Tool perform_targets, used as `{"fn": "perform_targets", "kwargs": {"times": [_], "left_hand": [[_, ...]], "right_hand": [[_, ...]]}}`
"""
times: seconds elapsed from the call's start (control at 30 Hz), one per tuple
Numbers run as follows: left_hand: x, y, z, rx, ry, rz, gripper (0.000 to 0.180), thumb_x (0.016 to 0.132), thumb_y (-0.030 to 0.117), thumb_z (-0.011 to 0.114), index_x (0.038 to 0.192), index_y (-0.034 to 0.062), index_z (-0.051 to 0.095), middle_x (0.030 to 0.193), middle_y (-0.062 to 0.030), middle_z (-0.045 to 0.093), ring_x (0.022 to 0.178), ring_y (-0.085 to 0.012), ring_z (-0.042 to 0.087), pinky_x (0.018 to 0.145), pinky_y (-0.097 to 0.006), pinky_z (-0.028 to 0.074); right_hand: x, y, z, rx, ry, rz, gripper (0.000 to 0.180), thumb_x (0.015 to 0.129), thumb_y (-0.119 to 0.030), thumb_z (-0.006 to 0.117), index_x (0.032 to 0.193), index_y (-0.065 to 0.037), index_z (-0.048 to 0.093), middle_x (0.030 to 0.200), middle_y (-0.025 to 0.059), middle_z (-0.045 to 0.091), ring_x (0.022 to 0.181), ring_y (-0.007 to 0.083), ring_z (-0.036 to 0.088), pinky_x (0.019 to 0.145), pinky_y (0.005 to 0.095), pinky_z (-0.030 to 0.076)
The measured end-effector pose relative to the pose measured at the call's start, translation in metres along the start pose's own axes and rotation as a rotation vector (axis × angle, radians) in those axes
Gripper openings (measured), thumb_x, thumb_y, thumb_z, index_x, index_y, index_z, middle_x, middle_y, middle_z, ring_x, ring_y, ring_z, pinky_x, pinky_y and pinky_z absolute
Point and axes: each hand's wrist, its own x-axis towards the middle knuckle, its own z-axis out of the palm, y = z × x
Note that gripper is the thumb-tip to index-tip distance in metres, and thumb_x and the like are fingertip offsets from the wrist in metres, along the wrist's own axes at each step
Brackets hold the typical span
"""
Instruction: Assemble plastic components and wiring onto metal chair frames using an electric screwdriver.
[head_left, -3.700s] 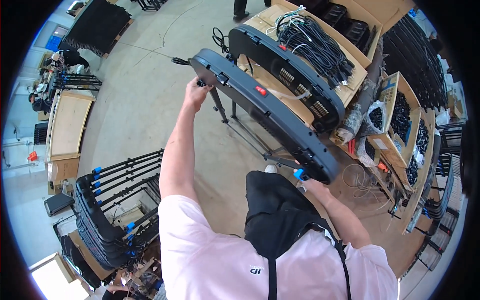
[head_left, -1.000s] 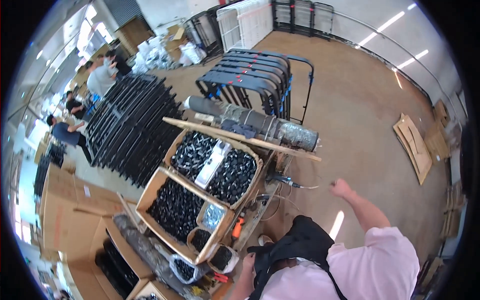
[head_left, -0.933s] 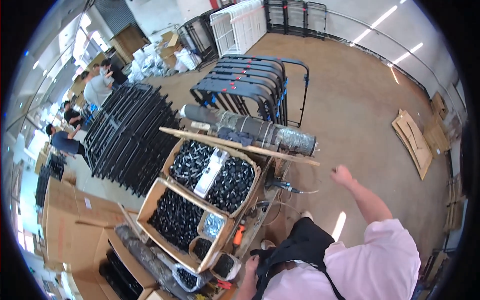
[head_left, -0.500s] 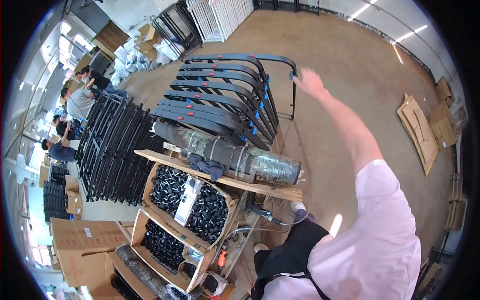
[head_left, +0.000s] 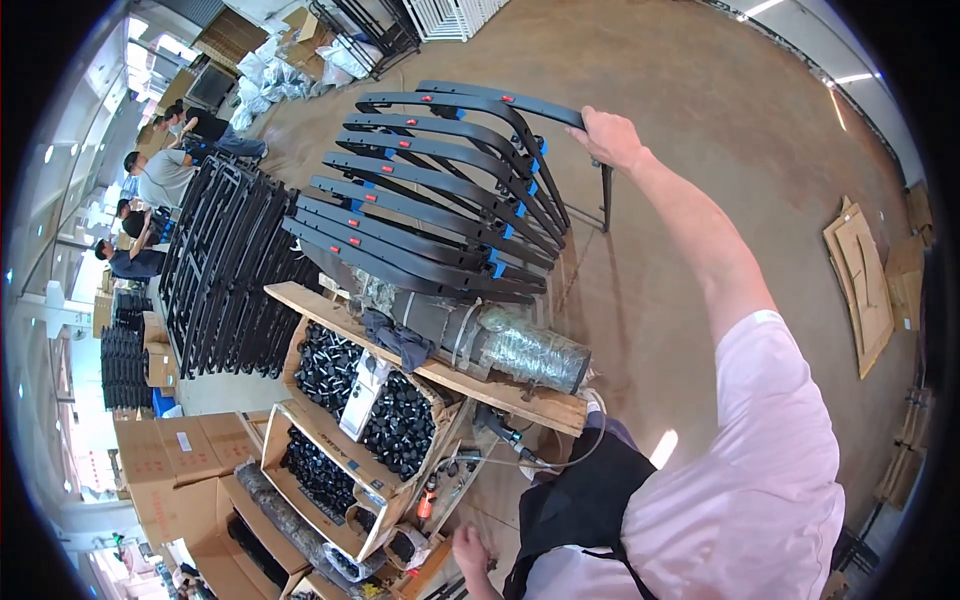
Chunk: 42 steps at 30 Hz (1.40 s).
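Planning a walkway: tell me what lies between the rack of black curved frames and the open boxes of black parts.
In the head view, between the rack and boxes: a wooden plank bearing a wrapped roll and dark cloth.

Open brown cardboard boxes point(head_left: 385, 400) of small black parts are sitting just above the left hand point(head_left: 468, 548). Closed brown cartons point(head_left: 180, 455), one wearing a small white label point(head_left: 183, 441), are standing further to its left. Flattened cardboard sheets point(head_left: 860, 275) are lying well to the right of the right hand point(head_left: 610, 138).

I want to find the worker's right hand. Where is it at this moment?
In the head view, the right hand is at the upper middle, gripping the end of the topmost black curved frame on the stacked rack, above the wooden plank.
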Motion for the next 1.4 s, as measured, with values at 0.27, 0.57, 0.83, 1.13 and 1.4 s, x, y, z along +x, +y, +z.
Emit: {"fn": "perform_targets", "kwargs": {"times": [0.27, 0.57, 0.83, 1.13, 1.4], "left_hand": [[0.042, 0.357, -0.001, -0.522, -0.124, 0.433, 0.027, 0.106, 0.014, 0.061, 0.125, -0.0042, 0.069, 0.116, -0.0108, 0.073, 0.11, -0.0185, 0.069, 0.098, -0.033, 0.054], [-0.014, 0.614, 0.138, -1.004, -1.018, 0.364, 0.047, 0.112, 0.039, 0.057, 0.141, 0.002, 0.055, 0.12, -0.0117, 0.071, 0.099, -0.0221, 0.071, 0.086, -0.036, 0.057], [-0.073, 0.608, 0.151, -1.084, -1.179, 0.099, 0.033, 0.113, 0.041, 0.053, 0.118, 0.0085, 0.058, 0.083, 0.0003, 0.055, 0.064, -0.012, 0.054, 0.053, -0.03, 0.045], [-0.114, 0.527, 0.039, -1.045, -1.286, 0.091, 0.036, 0.113, 0.041, 0.054, 0.118, 0.0058, 0.056, 0.079, 0.0, 0.05, 0.058, -0.0108, 0.049, 0.05, -0.03, 0.043], [-0.055, 0.376, -0.103, -1.093, -1.26, 0.221, 0.032, 0.112, 0.037, 0.057, 0.112, 0.0059, 0.056, 0.073, 0.0007, 0.048, 0.05, -0.0086, 0.044, 0.043, -0.027, 0.039]], "right_hand": [[-0.145, 0.011, -0.05, 0.321, 0.011, 0.075, 0.048, 0.091, -0.048, 0.072, 0.083, -0.001, 0.061, 0.075, 0.0232, 0.068, 0.075, 0.0442, 0.068, 0.074, 0.0548, 0.054], [-0.345, 0.032, -0.089, 1.184, -0.19, 0.507, 0.043, 0.1, -0.044, 0.07, 0.101, -0.001, 0.07, 0.085, 0.0103, 0.072, 0.078, 0.0229, 0.073, 0.067, 0.0373, 0.057], [-0.59, 0.124, 0.151, 1.484, -0.351, 1.479, 0.076, 0.108, -0.068, 0.041, 0.124, 0.001, 0.067, 0.102, 0.0144, 0.076, 0.09, 0.0279, 0.074, 0.075, 0.0438, 0.059], [-0.603, 0.051, 0.219, 1.95, -0.054, 1.794, 0.062, 0.108, -0.061, 0.041, 0.113, -0.004, 0.066, 0.089, 0.0147, 0.072, 0.081, 0.0323, 0.071, 0.072, 0.05, 0.058], [-0.598, 0.011, 0.297, 1.588, 0.077, 1.644, 0.043, 0.106, -0.046, 0.043, 0.089, -0.009, 0.059, 0.07, 0.012, 0.06, 0.067, 0.0311, 0.061, 0.062, 0.0483, 0.052]]}}
